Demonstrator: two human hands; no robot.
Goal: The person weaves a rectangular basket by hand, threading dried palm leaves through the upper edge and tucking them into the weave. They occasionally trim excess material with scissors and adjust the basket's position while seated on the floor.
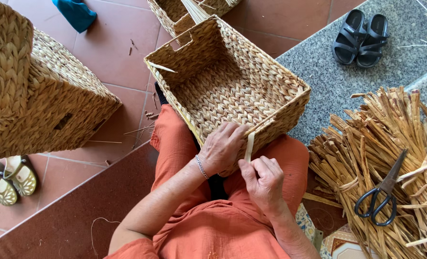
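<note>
A rectangular woven straw basket rests open on my lap, over orange trousers. My left hand presses on the basket's near rim, fingers curled over the edge. My right hand sits just below that rim and pinches a pale flat straw strip that runs up into the weave. A thin bracelet circles my left wrist.
A stack of finished baskets stands at the left, another basket behind. A bundle of dried straw lies at the right with black scissors on it. Black sandals sit on the granite step, yellow sandals on the tiles.
</note>
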